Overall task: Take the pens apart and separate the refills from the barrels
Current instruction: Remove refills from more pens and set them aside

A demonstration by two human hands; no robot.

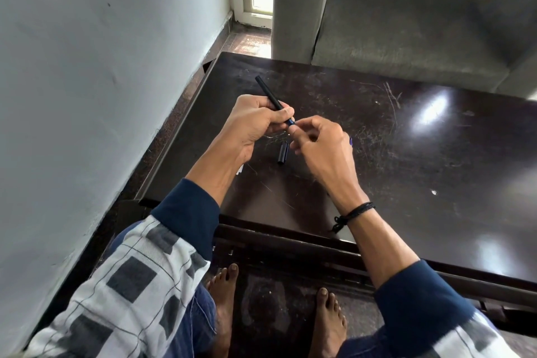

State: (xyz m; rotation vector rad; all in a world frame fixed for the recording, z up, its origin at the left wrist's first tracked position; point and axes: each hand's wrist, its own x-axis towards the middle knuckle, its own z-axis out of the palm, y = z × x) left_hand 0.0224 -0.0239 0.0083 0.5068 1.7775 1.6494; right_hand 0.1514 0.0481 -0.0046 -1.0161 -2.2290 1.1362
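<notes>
Fingers (pixel 280 114) of the left hand (pixel 252 125) wrapped the black pen barrel (pixel 268 94); the right hand (pixel 318 144) pinched its blue tip (pixel 290 122) above a cap (pixel 282 154) on the table (pixel 406 168).

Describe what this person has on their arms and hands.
The left hand and right hand are bare, with no gloves. The left sleeve and right sleeve are white with grey squares, worn over dark blue cuffs. A knotted black cord bracelet circles the right wrist.
</notes>
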